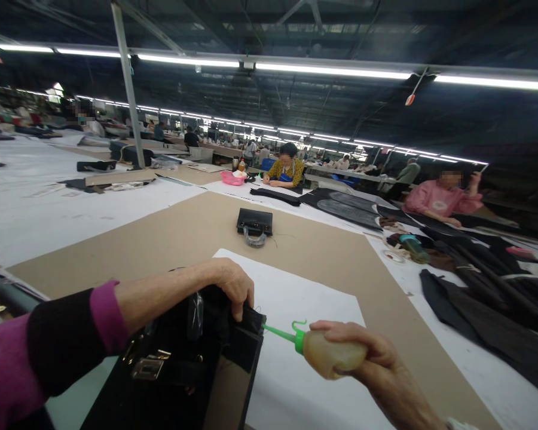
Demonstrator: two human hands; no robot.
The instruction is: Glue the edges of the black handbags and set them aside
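Observation:
A black handbag (179,370) with metal clasp hardware lies in front of me at the near edge of the table. My left hand (235,286) is closed on the bag's top corner, thumb and fingers pinching the black material. In my right hand (367,352) is a squeeze bottle (332,353) of yellowish liquid with a green cap. Its long green nozzle tip touches or nearly touches the bag's edge just below my left fingers. Under the bag's right side lies a white sheet (305,304).
Beyond the sheet, a small black handbag (254,222) with a wrapped handle stands on brown board (170,239). Black material pieces (488,322) and a teal-lidded bottle (413,247) lie at right. Co-workers sit across the table; a pink basket (233,178) stands near one.

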